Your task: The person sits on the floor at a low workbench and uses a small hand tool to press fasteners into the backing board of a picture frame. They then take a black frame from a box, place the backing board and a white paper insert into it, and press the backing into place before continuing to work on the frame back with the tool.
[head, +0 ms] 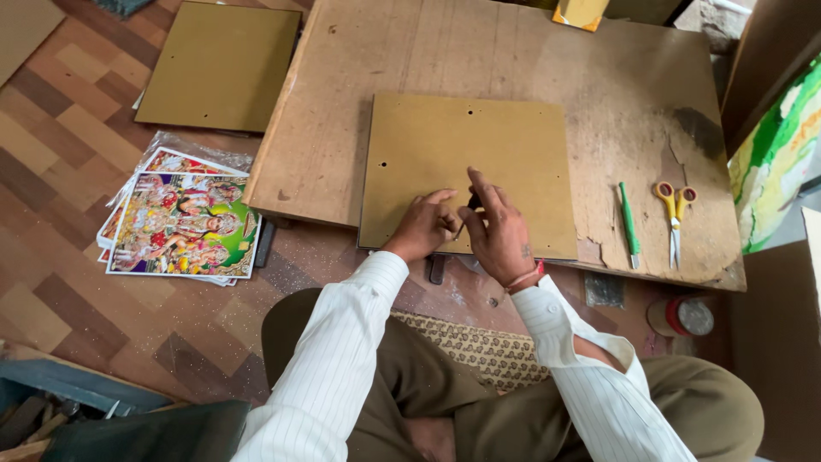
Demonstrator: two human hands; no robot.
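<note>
- Your left hand (425,224) is curled, fingers bunched at the near edge of the brown backing board (469,162); fingertips press on the board next to a small dark piece (473,203).
- Your right hand (499,233) is half open, index raised, thumb and fingers closing round the same dark piece. Too small to tell what it is or which hand really grips it.
- The two hands touch each other over that spot.
- Backing board lies flat on the wooden worktop (342,111), its near edge overhanging the worktop's front edge slightly.
- Right of the board on the worktop: green pen-like tool (629,224), then yellow-handled scissors (675,218), blades shut, pointing toward you.
- Floor, left: stack of colourful prints (184,224) in a clear sleeve; second brown board (221,65) beyond it.
- Floor, right of your knee: small round tin with a red rim (689,316); contents not readable.
- Bottom left: blue tray (77,389) with dark tools, unclear.
</note>
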